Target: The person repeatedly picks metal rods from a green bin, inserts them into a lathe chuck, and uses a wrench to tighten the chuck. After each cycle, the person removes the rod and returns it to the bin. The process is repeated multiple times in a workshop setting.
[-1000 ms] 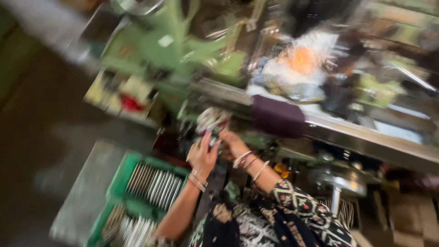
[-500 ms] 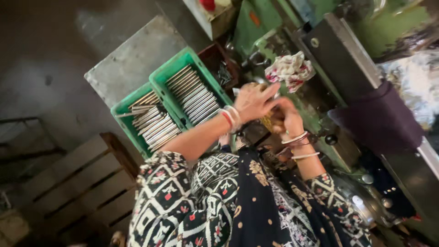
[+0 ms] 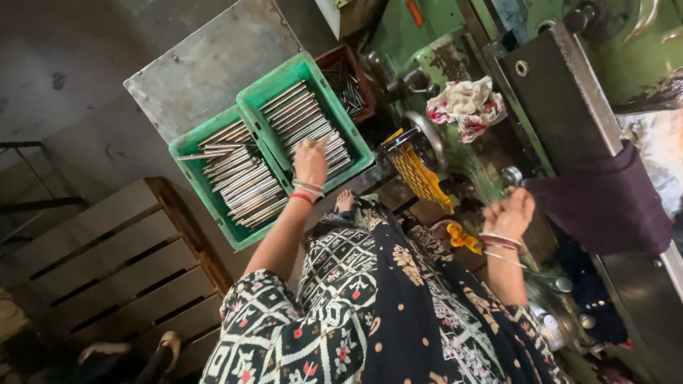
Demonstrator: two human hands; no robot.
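Metal rods (image 3: 307, 122) packed side by side in a green crate (image 3: 353, 130), long axes running across it toward its side walls.

Left hand (image 3: 311, 161) down on the rods near the crate's front edge, fingers curled onto one; cannot tell whether clamped or only touching. Right hand (image 3: 509, 213) clenched into a fist, raised well apart by the green machine (image 3: 427, 43). Second green crate (image 3: 196, 181) of rods touching alongside, both resting on a grey metal sheet (image 3: 206, 60).
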